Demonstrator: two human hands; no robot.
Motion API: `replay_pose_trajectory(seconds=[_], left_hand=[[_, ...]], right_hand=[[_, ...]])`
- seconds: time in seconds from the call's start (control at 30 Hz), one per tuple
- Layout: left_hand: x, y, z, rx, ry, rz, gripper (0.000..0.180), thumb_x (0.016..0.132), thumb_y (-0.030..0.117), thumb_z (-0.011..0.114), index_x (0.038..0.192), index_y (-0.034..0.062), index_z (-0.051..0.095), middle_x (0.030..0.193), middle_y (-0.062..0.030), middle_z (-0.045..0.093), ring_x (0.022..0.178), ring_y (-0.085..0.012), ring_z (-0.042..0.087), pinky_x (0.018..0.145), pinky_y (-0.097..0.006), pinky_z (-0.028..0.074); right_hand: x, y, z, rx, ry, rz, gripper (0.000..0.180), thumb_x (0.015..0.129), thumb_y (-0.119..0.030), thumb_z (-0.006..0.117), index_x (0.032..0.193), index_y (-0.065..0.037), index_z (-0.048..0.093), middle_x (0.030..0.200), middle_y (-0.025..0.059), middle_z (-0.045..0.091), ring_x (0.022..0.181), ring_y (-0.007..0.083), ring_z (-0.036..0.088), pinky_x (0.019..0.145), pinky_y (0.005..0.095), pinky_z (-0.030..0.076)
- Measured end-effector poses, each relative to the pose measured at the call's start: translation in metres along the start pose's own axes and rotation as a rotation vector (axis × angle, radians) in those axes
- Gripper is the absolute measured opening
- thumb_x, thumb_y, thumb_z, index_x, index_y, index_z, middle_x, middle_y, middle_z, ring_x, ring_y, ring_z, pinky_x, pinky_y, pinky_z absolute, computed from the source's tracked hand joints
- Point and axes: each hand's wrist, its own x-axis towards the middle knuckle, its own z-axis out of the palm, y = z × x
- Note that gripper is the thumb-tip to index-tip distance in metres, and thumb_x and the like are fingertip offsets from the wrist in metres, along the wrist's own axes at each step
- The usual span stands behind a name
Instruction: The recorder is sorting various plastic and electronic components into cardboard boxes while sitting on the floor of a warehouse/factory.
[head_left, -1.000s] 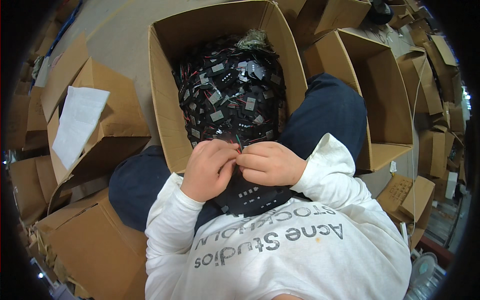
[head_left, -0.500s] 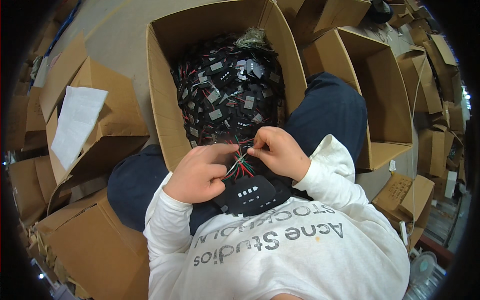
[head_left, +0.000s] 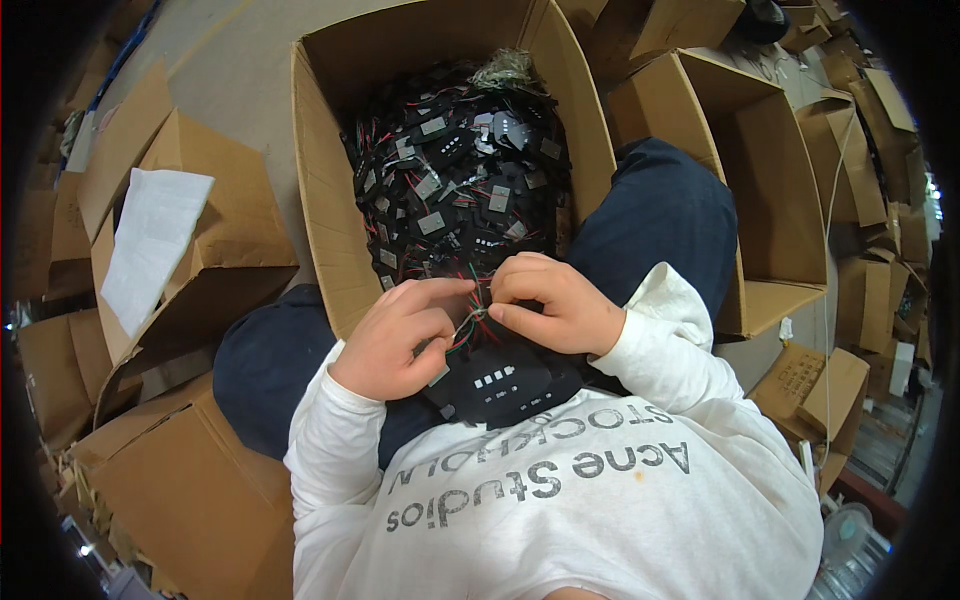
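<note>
In my lap lies a black plastic module with white bar marks, and red, green and black wires rise from it. A thin pale tie, probably a twist tie, crosses the wire bundle. My left hand is at the left of the wires. Its index finger stretches to them, while thumb and curled fingers grip one end of the tie. From the right, my right hand pinches the tie close against the bundle; its fingertips partly hide the strand.
Ahead stands an open cardboard box heaped with black wired modules; a clump of pale thin strands tops the heap. An open carton stands at right. Left is another carton with a white sheet on it.
My right hand's fingertips have moved slightly down and left, closer onto the wire bundle. The tie now sits tighter round the wires. My left hand stays nearly in place.
</note>
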Motion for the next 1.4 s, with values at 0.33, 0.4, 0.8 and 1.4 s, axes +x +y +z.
replay_pose_trajectory(seconds=[0.33,0.4,0.8,1.4], left_hand=[[0.002,0.000,0.002,0.019,0.015,0.029,0.005,0.075,0.006,0.063,0.080,0.0056,0.064,0.135,-0.0143,0.063,0.109,-0.0339,0.060,0.094,-0.044,0.046],[0.002,-0.001,0.002,0.021,0.022,0.030,0.004,0.074,0.005,0.063,0.078,0.0049,0.064,0.136,-0.0136,0.063,0.108,-0.0336,0.060,0.093,-0.043,0.047],[0.001,-0.008,-0.005,0.094,-0.086,-0.012,0.005,0.071,0.007,0.061,0.067,0.0044,0.059,0.139,-0.0094,0.063,0.105,-0.0312,0.058,0.091,-0.041,0.046],[0.002,-0.001,0.011,-0.189,0.014,-0.025,0.009,0.079,0.004,0.065,0.088,0.0044,0.066,0.136,-0.0181,0.060,0.112,-0.0372,0.062,0.096,-0.044,0.049]], right_hand=[[-0.001,0.000,0.008,-0.495,-0.012,-0.056,0.022,0.088,-0.024,0.075,0.080,-0.008,0.063,0.080,0.0072,0.054,0.080,0.0282,0.055,0.072,0.0392,0.044],[0.001,0.002,0.010,-0.473,-0.014,-0.097,0.021,0.089,-0.023,0.074,0.079,-0.008,0.063,0.079,0.0070,0.054,0.078,0.0281,0.055,0.072,0.0394,0.044],[-0.002,0.002,0.006,-0.312,-0.026,0.060,0.025,0.090,-0.015,0.069,0.069,-0.002,0.062,0.080,0.0091,0.058,0.081,0.0297,0.058,0.073,0.0420,0.047],[0.001,0.000,0.026,-0.046,-0.079,-0.106,0.015,0.090,-0.009,0.071,0.104,-0.004,0.068,0.100,0.0111,0.062,0.096,0.0309,0.064,0.087,0.0386,0.052]])
